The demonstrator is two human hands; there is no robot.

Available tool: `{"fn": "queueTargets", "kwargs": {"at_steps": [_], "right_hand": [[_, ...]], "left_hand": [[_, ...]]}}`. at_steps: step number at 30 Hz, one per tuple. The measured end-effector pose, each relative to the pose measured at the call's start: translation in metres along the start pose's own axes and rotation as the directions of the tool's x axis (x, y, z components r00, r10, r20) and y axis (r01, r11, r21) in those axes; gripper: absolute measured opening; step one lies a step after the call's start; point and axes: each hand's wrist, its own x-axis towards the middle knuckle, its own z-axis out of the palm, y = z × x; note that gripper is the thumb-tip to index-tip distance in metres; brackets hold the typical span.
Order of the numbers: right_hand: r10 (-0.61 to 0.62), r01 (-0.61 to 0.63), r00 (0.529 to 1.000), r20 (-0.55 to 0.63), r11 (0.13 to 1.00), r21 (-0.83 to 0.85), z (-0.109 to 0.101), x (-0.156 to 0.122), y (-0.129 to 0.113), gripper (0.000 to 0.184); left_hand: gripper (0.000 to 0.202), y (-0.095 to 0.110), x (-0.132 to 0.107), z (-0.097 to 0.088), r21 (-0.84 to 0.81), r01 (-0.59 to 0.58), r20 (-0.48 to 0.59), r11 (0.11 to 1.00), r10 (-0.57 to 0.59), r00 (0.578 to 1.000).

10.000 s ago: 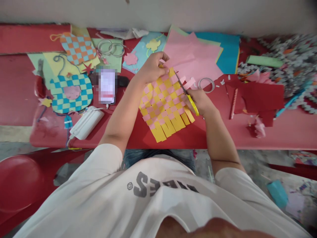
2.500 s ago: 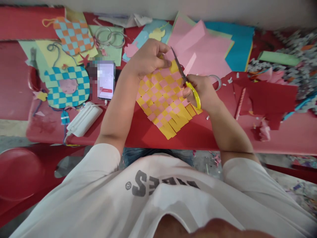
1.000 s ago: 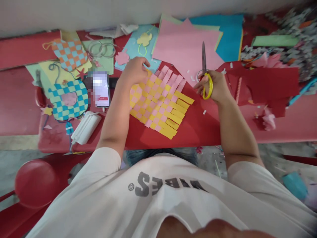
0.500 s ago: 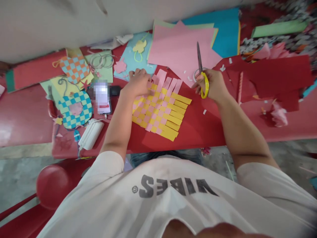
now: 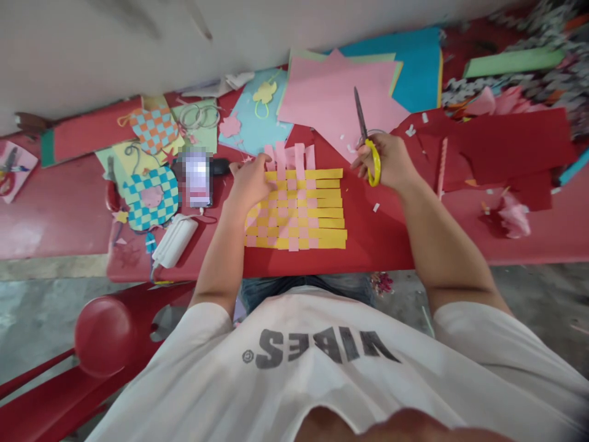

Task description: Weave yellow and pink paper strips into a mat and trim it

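Observation:
On the red table lies a woven mat of pink and yellow paper strips (image 5: 301, 212), its loose pink ends pointing away from me and loose yellow ends to the right. My left hand (image 5: 251, 181) rests at the mat's upper left edge, fingers apart, covering that corner. Gripped by the yellow handles in my right hand (image 5: 389, 159) is a pair of scissors (image 5: 374, 162), the blades pointing up and away and looking closed. The right hand is above the table, to the right of the mat and apart from it.
Pink star-shaped paper (image 5: 335, 92) lies beyond the hands. To the left are a phone (image 5: 197, 181), a white power bank (image 5: 175, 240) and a blue-green woven piece (image 5: 154, 212). Red paper (image 5: 510, 144) and crumpled pink paper (image 5: 514, 216) lie right. A red chair (image 5: 103, 334) stands lower left.
The mat has turned counterclockwise and now lies nearly square to the table edge. My left hand's fingers have spread on it. The scissors stay in my right hand.

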Motion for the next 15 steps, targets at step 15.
{"fn": "queueTargets", "kwargs": {"at_steps": [15], "right_hand": [[-0.065,0.090,0.947,0.313,0.994,-0.067,-0.040,-0.001,0.011,0.089]], "left_hand": [[0.064,-0.028,-0.007,0.028,-0.314,-0.191,-0.269,0.930,0.106,0.957]]}}
